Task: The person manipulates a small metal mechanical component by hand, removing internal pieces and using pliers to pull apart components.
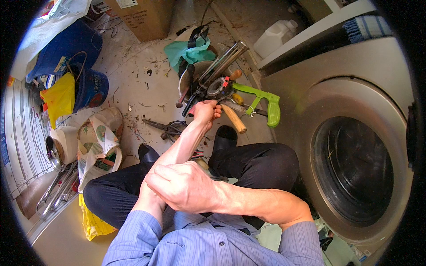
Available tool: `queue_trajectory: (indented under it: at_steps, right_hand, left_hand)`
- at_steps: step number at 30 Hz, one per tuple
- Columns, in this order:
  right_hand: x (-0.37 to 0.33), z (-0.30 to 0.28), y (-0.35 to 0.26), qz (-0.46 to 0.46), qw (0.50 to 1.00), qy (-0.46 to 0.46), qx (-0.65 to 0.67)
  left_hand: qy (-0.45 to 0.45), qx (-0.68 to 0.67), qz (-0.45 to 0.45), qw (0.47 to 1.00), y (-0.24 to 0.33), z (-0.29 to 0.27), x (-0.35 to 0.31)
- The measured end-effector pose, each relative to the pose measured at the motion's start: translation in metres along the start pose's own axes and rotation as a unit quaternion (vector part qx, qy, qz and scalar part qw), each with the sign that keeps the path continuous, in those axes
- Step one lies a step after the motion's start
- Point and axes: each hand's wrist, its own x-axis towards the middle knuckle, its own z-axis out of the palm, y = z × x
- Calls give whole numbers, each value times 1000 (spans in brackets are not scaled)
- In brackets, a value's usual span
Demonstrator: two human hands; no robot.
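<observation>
My left hand [207, 111] reaches forward to a white bucket [182, 84] crammed with tools. Its fingers are curled closed at the near side of the bucket; what is in them, if anything, is hidden. Beside that hand, a wooden handle [234, 119] and a bright green saw-like handle [271, 108] stick out to the right. A round dark tool with red parts [218, 88] and several metal rods [224, 62] lie on top. My right hand [179, 186] is closed and rests across my left forearm, its fingertips out of sight.
A front-loading washing machine [306, 102] stands close on the right. Dark pincer-like tools [166, 128] lie on the littered floor near my feet. Blue buckets [95, 91] and a patterned bag [97, 133] are to the left. A cardboard box [148, 20] and white jug [275, 39] stand farther off.
</observation>
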Motion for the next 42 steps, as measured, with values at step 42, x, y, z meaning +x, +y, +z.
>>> queue_trajectory:
  at_steps: [42]
  right_hand:
    - [12, -59, 33, 136, 985, 84, -57]
  left_hand:
    - [-51, -13, 145, 988, 46, -40, -151]
